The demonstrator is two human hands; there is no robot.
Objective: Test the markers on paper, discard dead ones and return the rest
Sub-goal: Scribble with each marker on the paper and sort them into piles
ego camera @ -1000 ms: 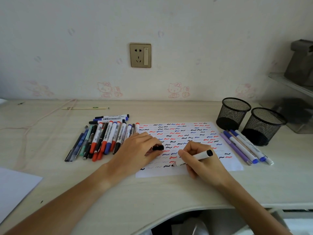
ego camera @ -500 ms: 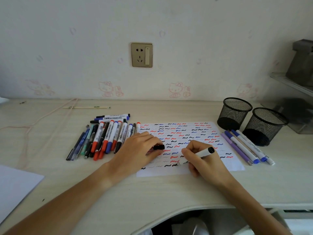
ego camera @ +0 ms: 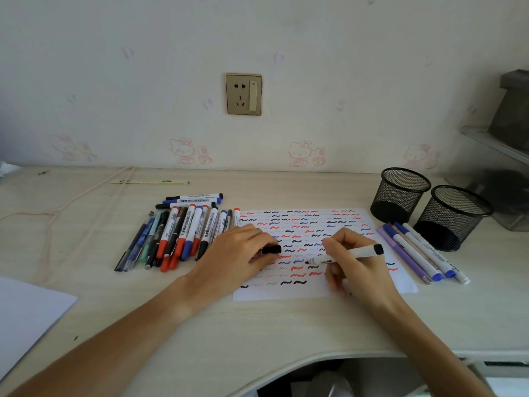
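Right hand [ego camera: 360, 262]: my grip is clamped on a white-barrelled marker [ego camera: 347, 254], thumb and fingers curled round it near the front. Black end points up and right; black tip angled down-left, at the paper [ego camera: 303, 253], among the squiggles in the lower middle. Whether the tip actually touches the sheet, I cannot tell.

Left hand [ego camera: 240, 253]: lying on the left edge of the paper, fingers bent, grip closed on a small black cap [ego camera: 272, 249] pinched at the fingertips, its end poking out to the right.

Paper: white sheet flat on the surface [ego camera: 257, 325], covered with rows of short wavy strokes in black, red and blue; a few faint grey ones along the lower rows.

Left of the paper: a pile of markers and pens [ego camera: 177, 233] lying side by side, caps red, blue and black, with three more laid crosswise at the far end.

Right of the paper: a smaller group of markers [ego camera: 418, 253], purple and blue-capped, lying slantwise just beside the sheet's edge.

Beyond those: two black mesh cups [ego camera: 429, 207], upright, touching or nearly so, near the back right of the surface.

Near left corner: another white sheet [ego camera: 25, 313], partly in view. Wall socket [ego camera: 243, 94] above.
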